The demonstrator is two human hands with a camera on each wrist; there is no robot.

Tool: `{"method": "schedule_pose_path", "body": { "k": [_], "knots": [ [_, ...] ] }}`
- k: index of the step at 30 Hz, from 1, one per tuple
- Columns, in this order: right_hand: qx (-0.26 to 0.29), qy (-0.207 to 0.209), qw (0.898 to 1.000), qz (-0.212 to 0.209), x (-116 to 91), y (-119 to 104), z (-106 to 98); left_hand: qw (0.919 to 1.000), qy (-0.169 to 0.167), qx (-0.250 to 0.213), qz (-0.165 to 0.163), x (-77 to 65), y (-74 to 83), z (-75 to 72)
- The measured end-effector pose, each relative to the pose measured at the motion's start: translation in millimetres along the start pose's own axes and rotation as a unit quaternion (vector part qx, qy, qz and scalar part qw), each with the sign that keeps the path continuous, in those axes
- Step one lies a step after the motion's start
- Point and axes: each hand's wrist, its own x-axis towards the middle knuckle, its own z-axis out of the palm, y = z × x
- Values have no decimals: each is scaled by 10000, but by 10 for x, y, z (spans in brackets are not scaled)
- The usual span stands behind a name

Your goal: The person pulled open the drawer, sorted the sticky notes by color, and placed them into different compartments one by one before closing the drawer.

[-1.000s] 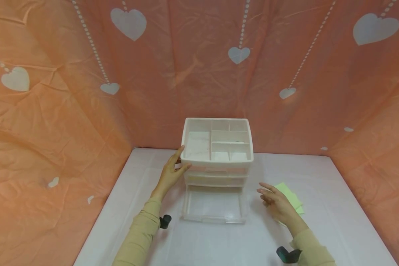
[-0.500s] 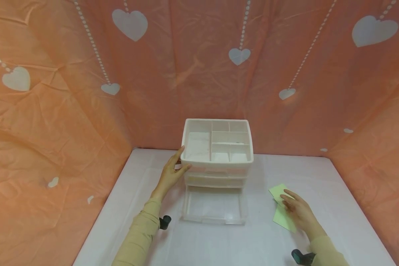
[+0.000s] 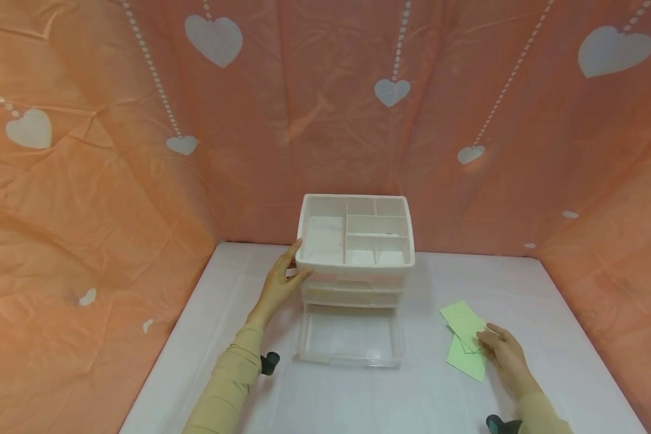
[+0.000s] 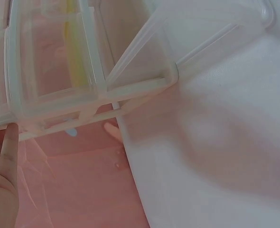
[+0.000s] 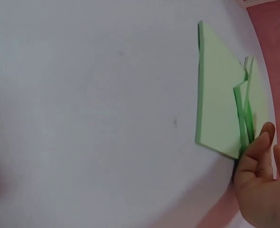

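Both hands are well apart, working opposite sides of the bench. Over on the left, the left hand is up against the white drawer unit, fingers fairly straight along its left side, thumb lying toward the front at the near corner. Looks like a bracing touch, probably there to stop that light plastic from sliding or tipping.

And it could well need it: the clear bottom drawer juts out on the near side, leaving its inside reachable from above. Higher up, the other drawers sit in line with the front, and something yellow shows through a clear front.

Now to the right, where the pale green sheets lie overlapping on the bench, right of the unit and well within reach. Their corners are skewed, which should leave separate edges to catch. The right hand is at their right edge, fingers loosely bent; whether they pinch paper or merely touch it, I cannot tell.
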Motion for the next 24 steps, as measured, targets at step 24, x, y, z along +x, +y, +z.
{"method": "schedule_pose_path", "body": {
  "k": [24],
  "knots": [
    [-2150, 1318, 9666, -452, 28, 106, 108, 10000, -5, 63, -21, 4, -3, 6]
  ]
}}
